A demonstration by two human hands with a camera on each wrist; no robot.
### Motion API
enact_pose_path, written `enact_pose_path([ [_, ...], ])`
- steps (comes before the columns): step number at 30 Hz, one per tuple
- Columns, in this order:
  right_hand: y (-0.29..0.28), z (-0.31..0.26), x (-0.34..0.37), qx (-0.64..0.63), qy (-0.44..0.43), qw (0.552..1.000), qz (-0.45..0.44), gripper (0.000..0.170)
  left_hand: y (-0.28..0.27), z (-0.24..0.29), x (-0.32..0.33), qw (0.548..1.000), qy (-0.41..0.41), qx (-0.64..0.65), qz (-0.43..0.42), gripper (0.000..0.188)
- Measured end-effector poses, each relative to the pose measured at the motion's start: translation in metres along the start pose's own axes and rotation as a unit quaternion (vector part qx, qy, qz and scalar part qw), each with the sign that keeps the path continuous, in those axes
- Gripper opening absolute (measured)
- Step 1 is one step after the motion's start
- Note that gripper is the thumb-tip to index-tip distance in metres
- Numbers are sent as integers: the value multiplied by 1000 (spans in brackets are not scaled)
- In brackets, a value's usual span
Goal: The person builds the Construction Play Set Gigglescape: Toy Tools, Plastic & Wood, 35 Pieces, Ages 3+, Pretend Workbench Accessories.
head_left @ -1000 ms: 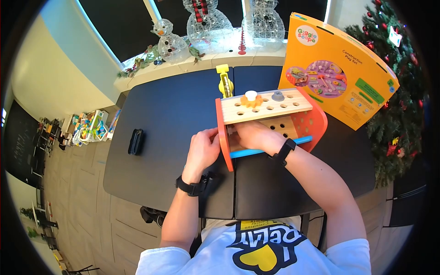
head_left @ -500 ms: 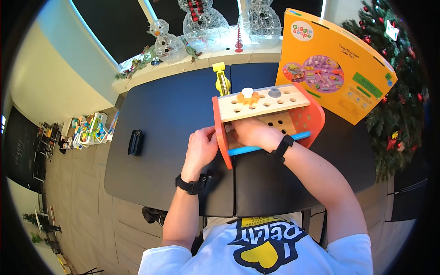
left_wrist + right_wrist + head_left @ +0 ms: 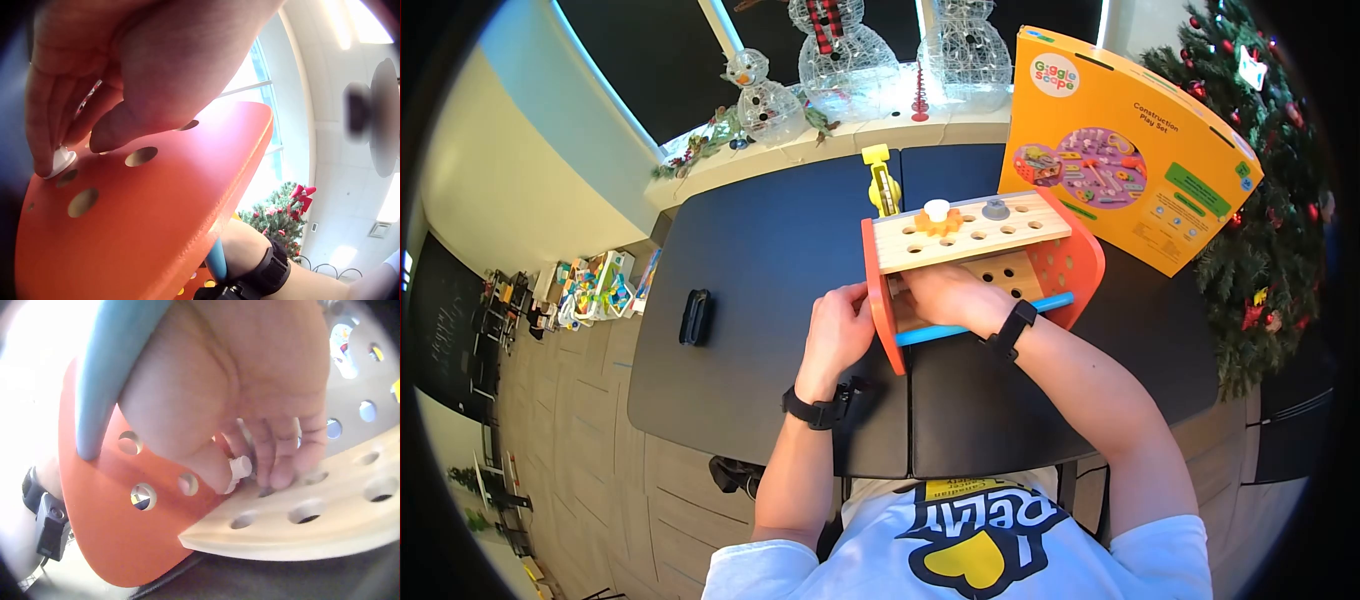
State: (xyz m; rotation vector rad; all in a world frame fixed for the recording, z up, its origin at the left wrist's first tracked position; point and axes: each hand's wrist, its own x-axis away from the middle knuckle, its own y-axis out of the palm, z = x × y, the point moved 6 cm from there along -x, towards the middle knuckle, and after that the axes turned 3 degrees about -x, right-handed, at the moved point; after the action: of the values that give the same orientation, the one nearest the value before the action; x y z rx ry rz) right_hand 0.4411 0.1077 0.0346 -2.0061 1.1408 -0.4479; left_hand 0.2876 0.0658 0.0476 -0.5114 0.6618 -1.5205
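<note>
In the head view, a wooden toy toolbox has red end panels, a holed top board (image 3: 980, 240) and a blue bar (image 3: 945, 334). My left hand (image 3: 837, 328) is outside the left red panel (image 3: 156, 206), its fingers pinching a white bolt head (image 3: 62, 162) against the panel. My right hand (image 3: 948, 296) reaches inside under the top board. In the right wrist view, its thumb and fingers pinch a small white plastic piece (image 3: 240, 467) at the panel's inner face. A white peg (image 3: 937, 210) in an orange gear (image 3: 938, 226) and a grey bolt (image 3: 996, 209) sit on top.
A yellow toy piece (image 3: 882, 188) stands up behind the toolbox's left end. The orange play-set box (image 3: 1130, 150) is at the back right. A small black case (image 3: 695, 317) lies on the black table (image 3: 750, 250) to the left.
The head view shifts slightly. Both hands stay at the left red panel, with no clear change in their hold.
</note>
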Motion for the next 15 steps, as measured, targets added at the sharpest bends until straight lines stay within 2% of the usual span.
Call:
enact_pose_path([
  [5, 0, 0, -1, -18, -34, 999, 0, 33, 0, 0, 0, 1000, 0, 0, -5, 31],
  [11, 9, 7, -5, 4, 3, 999, -49, 35, 0, -1, -1, 1000, 3, -7, -4, 32],
  [14, -6, -9, 2, 14, -24, 1000, 6, 35, -1, 0, -1, 1000, 0, -10, -4, 32],
  [15, -7, -10, 3, 5, -18, 1000, -2, 35, -1, 0, -1, 1000, 0, -10, -4, 32],
])
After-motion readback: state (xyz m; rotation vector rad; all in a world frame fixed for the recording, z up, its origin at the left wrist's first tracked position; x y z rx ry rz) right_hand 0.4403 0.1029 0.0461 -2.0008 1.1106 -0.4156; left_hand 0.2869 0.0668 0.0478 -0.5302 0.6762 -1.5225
